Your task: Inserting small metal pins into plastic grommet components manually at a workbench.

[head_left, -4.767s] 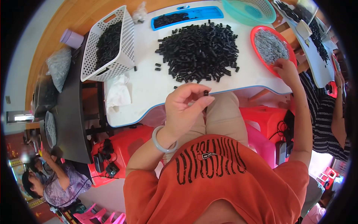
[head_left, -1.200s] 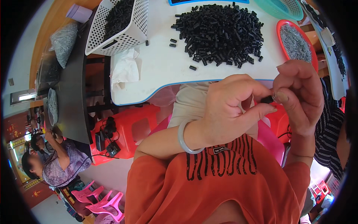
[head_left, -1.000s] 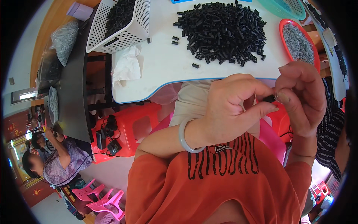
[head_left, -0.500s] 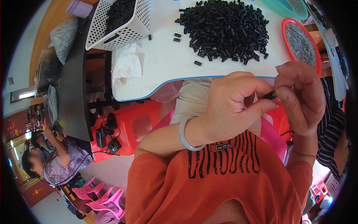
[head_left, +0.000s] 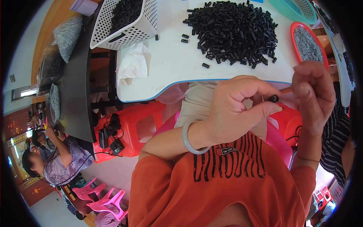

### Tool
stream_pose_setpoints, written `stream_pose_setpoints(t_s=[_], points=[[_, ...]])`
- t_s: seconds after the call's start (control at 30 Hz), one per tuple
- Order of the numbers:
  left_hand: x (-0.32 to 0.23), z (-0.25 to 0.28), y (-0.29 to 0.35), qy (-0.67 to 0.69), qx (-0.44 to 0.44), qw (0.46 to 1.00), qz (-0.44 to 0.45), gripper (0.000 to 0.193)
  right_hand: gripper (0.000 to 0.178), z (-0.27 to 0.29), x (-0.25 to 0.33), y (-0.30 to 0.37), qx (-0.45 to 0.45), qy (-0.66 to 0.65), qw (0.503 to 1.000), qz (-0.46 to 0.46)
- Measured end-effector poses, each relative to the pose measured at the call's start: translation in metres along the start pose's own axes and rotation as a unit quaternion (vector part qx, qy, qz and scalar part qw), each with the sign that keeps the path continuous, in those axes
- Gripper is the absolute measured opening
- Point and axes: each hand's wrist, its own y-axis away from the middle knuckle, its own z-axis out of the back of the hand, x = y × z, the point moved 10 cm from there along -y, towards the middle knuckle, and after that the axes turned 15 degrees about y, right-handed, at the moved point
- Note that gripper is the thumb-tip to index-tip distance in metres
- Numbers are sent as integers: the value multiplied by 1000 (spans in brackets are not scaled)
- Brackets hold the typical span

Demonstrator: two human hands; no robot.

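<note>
Between the thumb and forefinger of my left hand [head_left: 242,108] is a small black cylinder [head_left: 273,98], one end with a hole turned toward me. A pale bangle circles that wrist. My right hand [head_left: 315,94] is apart from the cylinder, close to the red tray [head_left: 293,34]. Its fingers are loosely curled away from the thumb, and nothing shows in them. Small silvery metal pieces [head_left: 308,43] fill the tray. A large heap of similar black cylinders [head_left: 234,34] lies on the white table [head_left: 166,68], with several loose ones beside it.
A white perforated basket [head_left: 128,39] of black pieces stands at the left, near a crumpled white tissue [head_left: 132,66]. A teal basket [head_left: 298,11] is at the far right. Red stools [head_left: 132,132] are below the table. Another person [head_left: 64,162] sits at the dark table [head_left: 75,87].
My right hand has drawn away from the black cylinder to the right, its fingers loosening. My left hand keeps the cylinder, whose end now faces me. The whole view has shifted slightly.
</note>
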Motion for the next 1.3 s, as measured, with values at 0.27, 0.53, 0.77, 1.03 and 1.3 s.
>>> stream_pose_setpoints(t_s=[0.27, 0.53, 0.77, 1.03, 1.3], points=[[11, 16, 3, 11, -9, 1000, 18, 23, 19, -5, 42, -6, -81, 96, 990, 56], [4, 51, 19, -46, -89, 995, 1, 21, 15, 86, 30, 117, -88, 134, 982, 96], [-11, 53, 14, -117, -71, 989, -57, 20, 13, 105, 26, 145, -110, 193, 966, 133], [-14, 63, 20, -160, -99, 981, -58, 18, 11, 4, 86, 5, -113, 220, 959, 136], [-1, 71, 37, -156, -111, 980, -58, 19, 22, -97, 48, -76, 14, 319, 896, 310]])
